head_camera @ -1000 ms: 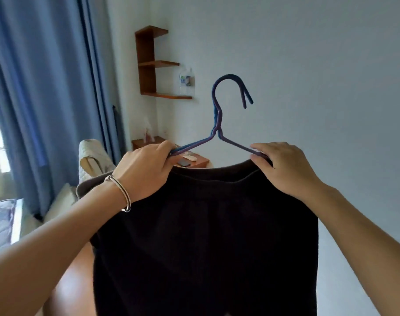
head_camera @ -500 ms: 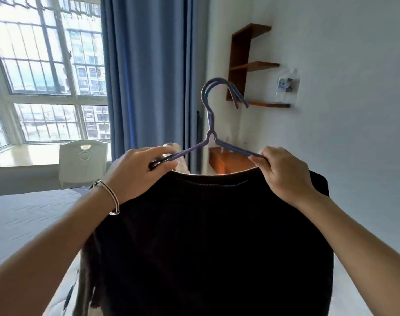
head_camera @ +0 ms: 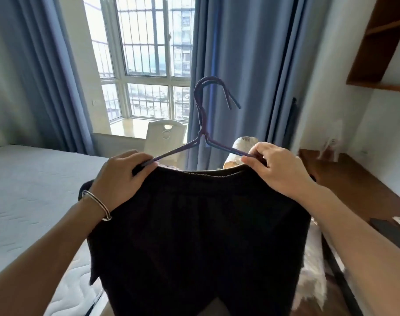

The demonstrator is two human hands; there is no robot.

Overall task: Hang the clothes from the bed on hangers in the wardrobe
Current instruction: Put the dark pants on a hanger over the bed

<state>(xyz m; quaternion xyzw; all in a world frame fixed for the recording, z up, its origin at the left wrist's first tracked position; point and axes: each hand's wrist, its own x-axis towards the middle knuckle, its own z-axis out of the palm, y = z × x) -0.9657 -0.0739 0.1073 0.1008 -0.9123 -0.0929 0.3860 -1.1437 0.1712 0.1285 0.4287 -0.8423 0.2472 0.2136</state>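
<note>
Clearly the black garment [head_camera: 201,236] is soft and light: it hangs limp in the air in front of the person, between the bed [head_camera: 34,179] on the left and the wooden desk [head_camera: 354,179] on the right, its top edge drawn along the thin blue hanger [head_camera: 203,135]. The left hand [head_camera: 123,176] curls its fingers round the hanger's left arm and the cloth together, while the right hand [head_camera: 278,169] pinches the right arm at the cloth's edge between thumb and forefinger. The cloth looks likely to slide off such slim, smooth wire, so the safest hold is probably at both shoulders, or at the neck under the hook, with the hanger level.
</note>
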